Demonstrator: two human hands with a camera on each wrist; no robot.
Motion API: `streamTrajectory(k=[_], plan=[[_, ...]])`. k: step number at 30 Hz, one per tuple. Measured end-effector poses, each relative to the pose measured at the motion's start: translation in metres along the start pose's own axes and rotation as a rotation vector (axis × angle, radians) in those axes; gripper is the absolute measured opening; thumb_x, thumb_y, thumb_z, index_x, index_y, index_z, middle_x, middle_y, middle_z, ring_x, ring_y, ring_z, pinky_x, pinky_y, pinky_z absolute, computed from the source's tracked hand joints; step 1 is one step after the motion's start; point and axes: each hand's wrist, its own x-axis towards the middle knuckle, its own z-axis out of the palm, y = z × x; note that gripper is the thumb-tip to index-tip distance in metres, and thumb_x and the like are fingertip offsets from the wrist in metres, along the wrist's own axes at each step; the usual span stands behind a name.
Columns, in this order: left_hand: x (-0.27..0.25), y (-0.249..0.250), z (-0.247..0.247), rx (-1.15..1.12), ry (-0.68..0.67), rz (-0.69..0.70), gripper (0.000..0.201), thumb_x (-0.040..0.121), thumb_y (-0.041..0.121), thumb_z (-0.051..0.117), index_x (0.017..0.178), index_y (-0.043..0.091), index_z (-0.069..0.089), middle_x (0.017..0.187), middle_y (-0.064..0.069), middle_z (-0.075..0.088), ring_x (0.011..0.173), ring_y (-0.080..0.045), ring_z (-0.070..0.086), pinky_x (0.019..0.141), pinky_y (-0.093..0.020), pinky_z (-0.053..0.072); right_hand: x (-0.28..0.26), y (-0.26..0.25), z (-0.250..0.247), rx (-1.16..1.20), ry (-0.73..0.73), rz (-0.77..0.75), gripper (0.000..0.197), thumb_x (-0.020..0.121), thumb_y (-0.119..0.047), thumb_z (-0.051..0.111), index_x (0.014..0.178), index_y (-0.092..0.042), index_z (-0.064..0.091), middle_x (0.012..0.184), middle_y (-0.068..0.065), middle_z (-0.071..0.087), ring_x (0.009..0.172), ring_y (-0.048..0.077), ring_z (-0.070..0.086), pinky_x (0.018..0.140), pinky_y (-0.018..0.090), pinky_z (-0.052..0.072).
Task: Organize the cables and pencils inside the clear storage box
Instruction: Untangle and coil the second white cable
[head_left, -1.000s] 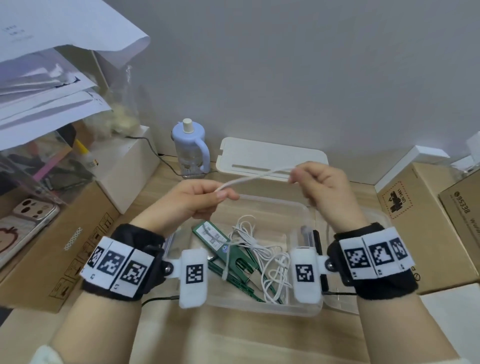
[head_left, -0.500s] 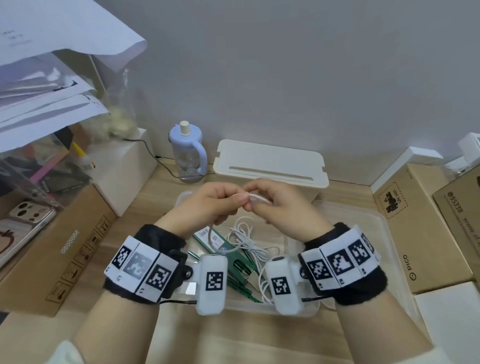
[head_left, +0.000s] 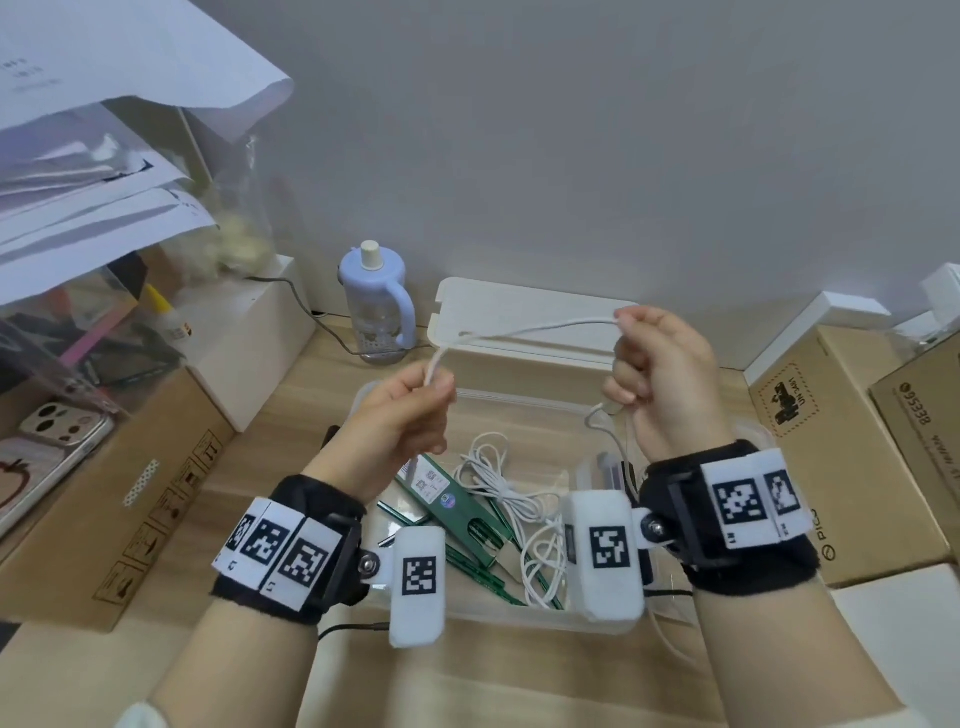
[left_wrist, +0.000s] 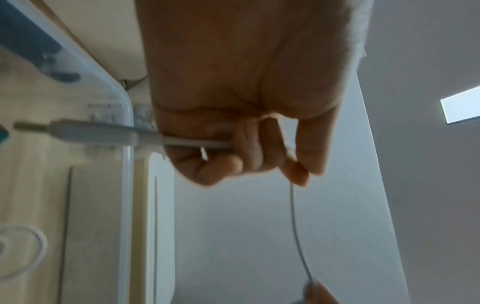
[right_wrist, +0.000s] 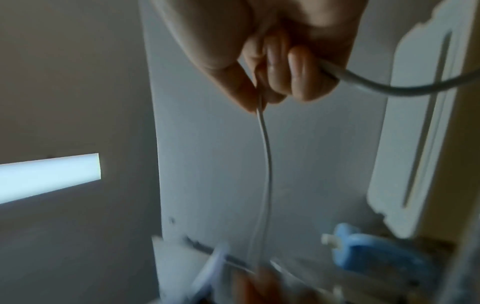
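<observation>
Above the clear storage box (head_left: 519, 402), both hands hold one white cable (head_left: 535, 328) stretched between them. My left hand (head_left: 439, 387) pinches it near one end. In the left wrist view the curled fingers (left_wrist: 233, 164) grip the cable (left_wrist: 296, 226), and its plug (left_wrist: 91, 131) sticks out to the left. My right hand (head_left: 623, 332) is a fist round the cable, and a loop hangs below that fist. The right wrist view shows the fingers (right_wrist: 298, 82) closed on the cable (right_wrist: 265, 164). Inside the box lie green pencils (head_left: 457, 514) and a second loose white cable (head_left: 498, 483).
A white lid (head_left: 530, 312) leans on the wall behind the box, with a blue bottle (head_left: 376, 306) to its left. Cardboard boxes flank the work area on the left (head_left: 130, 493) and right (head_left: 831, 441). A phone (head_left: 47, 452) and stacked papers sit at far left.
Half a second ago both hands were together on the cable over the box. They have since drawn apart, the right hand moving up and to the right, and a length of cable spans between them.
</observation>
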Motion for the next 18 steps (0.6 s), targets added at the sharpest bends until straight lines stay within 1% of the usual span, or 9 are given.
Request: streamTrajectory(k=[2, 4, 6, 8, 10, 13, 15, 16, 18], plan=[[0.004, 0.006, 0.011, -0.049, 0.055, 0.089, 0.017, 0.083, 0.033, 0.057, 0.076, 0.027, 0.070, 0.056, 0.008, 0.043, 0.049, -0.006, 0.035, 0.048, -0.017, 0.036, -0.003, 0.012, 0.007, -0.224, -0.069, -0.005, 0.017, 0.090, -0.005, 0.050, 0.076, -0.016, 0.053, 0.046, -0.010, 0.036, 0.033, 0.003, 0.025, 0.035, 0.015, 0.024], [0.009, 0.012, 0.023, -0.055, 0.094, 0.156, 0.029, 0.084, 0.047, 0.046, 0.095, 0.036, 0.070, 0.091, 0.007, 0.060, 0.074, -0.005, 0.052, 0.061, -0.020, 0.048, -0.006, 0.024, 0.013, -0.325, -0.151, 0.016, 0.016, 0.089, -0.006, 0.051, 0.077, -0.016, 0.053, 0.043, -0.011, 0.038, 0.033, 0.004, 0.026, 0.036, 0.017, 0.022], [0.013, 0.020, 0.032, -0.062, 0.174, 0.186, 0.037, 0.088, 0.055, 0.032, 0.105, 0.047, 0.063, 0.133, 0.010, 0.048, 0.108, -0.008, 0.052, 0.084, -0.032, 0.052, -0.009, 0.033, 0.018, -0.330, -0.236, 0.068, 0.016, 0.089, -0.004, 0.052, 0.077, -0.014, 0.054, 0.040, -0.011, 0.039, 0.032, 0.004, 0.026, 0.036, 0.017, 0.020], [0.014, 0.027, 0.036, -0.106, 0.205, 0.197, 0.042, 0.092, 0.055, 0.016, 0.109, 0.055, 0.054, 0.144, 0.010, 0.039, 0.125, -0.016, 0.048, 0.096, -0.044, 0.046, -0.011, 0.039, 0.018, -0.440, -0.322, 0.090, 0.015, 0.087, -0.006, 0.055, 0.076, -0.015, 0.055, 0.039, -0.011, 0.040, 0.031, 0.004, 0.028, 0.036, 0.017, 0.023], [0.015, 0.030, 0.036, -0.231, 0.179, 0.217, 0.042, 0.094, 0.054, 0.009, 0.115, 0.060, 0.045, 0.132, 0.009, 0.055, 0.118, -0.021, 0.057, 0.094, -0.051, 0.046, -0.012, 0.045, 0.016, -0.614, -0.421, 0.057, 0.016, 0.088, -0.013, 0.057, 0.073, -0.019, 0.056, 0.043, -0.011, 0.041, 0.032, 0.002, 0.031, 0.037, 0.018, 0.026], [0.018, 0.036, 0.030, -0.437, 0.196, 0.279, 0.044, 0.092, 0.060, 0.015, 0.132, 0.053, 0.032, 0.102, 0.004, 0.071, 0.078, -0.015, 0.070, 0.077, -0.048, 0.055, -0.012, 0.054, 0.008, -0.796, -0.573, 0.056, 0.026, 0.092, -0.024, 0.051, 0.066, -0.024, 0.058, 0.050, -0.011, 0.042, 0.037, -0.001, 0.035, 0.045, 0.015, 0.029], [0.019, 0.042, 0.021, -0.518, 0.234, 0.289, 0.063, 0.090, 0.063, 0.018, 0.144, 0.032, 0.027, 0.084, 0.005, 0.070, 0.045, -0.005, 0.054, 0.057, -0.029, 0.055, -0.011, 0.058, -0.002, -0.889, -0.616, 0.122, 0.029, 0.092, -0.030, 0.049, 0.066, -0.020, 0.060, 0.050, -0.010, 0.042, 0.044, 0.002, 0.037, 0.052, 0.020, 0.031], [0.019, 0.045, 0.014, -0.529, 0.251, 0.284, 0.065, 0.090, 0.063, 0.018, 0.143, 0.027, 0.029, 0.076, 0.008, 0.067, 0.037, -0.002, 0.042, 0.044, -0.020, 0.047, -0.009, 0.059, -0.007, -0.989, -0.628, 0.138, 0.029, 0.090, -0.033, 0.052, 0.067, -0.017, 0.060, 0.052, -0.008, 0.042, 0.048, 0.007, 0.039, 0.054, 0.023, 0.032], [0.019, 0.047, 0.003, -0.513, 0.255, 0.259, 0.053, 0.094, 0.056, 0.023, 0.142, 0.033, 0.028, 0.067, 0.010, 0.059, 0.033, -0.002, 0.028, 0.032, -0.011, 0.026, -0.004, 0.063, -0.018, -1.310, -0.597, 0.130, 0.030, 0.084, -0.040, 0.058, 0.066, -0.016, 0.056, 0.058, -0.002, 0.048, 0.057, 0.015, 0.046, 0.058, 0.030, 0.034]])
